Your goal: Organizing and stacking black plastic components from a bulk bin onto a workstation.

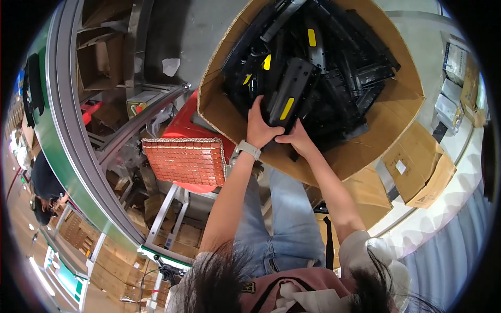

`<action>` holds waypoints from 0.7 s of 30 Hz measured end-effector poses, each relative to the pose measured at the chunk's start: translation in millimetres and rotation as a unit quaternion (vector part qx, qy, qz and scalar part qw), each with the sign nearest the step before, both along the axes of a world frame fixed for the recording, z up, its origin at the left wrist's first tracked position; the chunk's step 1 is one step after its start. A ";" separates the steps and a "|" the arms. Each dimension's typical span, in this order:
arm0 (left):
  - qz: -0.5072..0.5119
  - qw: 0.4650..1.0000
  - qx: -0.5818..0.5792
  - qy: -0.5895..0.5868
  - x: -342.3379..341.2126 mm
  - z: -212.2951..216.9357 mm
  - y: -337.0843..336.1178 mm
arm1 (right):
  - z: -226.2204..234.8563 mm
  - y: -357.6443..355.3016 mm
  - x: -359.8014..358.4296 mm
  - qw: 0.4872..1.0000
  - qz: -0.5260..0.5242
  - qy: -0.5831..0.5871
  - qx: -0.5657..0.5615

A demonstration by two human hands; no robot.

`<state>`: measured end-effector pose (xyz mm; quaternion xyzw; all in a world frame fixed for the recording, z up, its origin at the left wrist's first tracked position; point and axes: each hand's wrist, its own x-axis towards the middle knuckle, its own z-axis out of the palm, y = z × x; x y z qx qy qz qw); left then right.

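Two hands on one black plastic part at the lip of a big cardboard box.

Head view: the left hand [259, 127] wraps its fingers over the near end of the black part [292, 94]; the right hand [296, 140] pinches that end from below. The part's long axis runs from 7 o'clock up to 1 o'clock, with one yellow strip on its face. It lies atop a heap of like black parts, too tangled to count, filling the cardboard box [386, 120]. At 9 o'clock sits one red stool with a woven cushion [185, 161]; at 3 o'clock, one smaller carton [422, 167]. A grey workshop floor lies beyond.
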<state>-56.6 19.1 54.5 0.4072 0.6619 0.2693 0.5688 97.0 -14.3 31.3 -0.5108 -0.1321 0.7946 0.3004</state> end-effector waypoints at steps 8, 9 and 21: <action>-0.147 0.958 -0.014 0.247 -58.9 -58.6 46.2 | -61.4 28.5 -70.8 0.998 -0.051 0.027 0.003; -0.124 0.977 -0.029 0.171 -72.4 -68.6 47.4 | -57.2 32.8 -81.5 0.997 -0.060 0.038 -0.012; -0.194 0.970 0.014 0.144 -36.6 -48.3 74.6 | -37.1 39.6 -46.0 0.985 -0.134 0.088 -0.057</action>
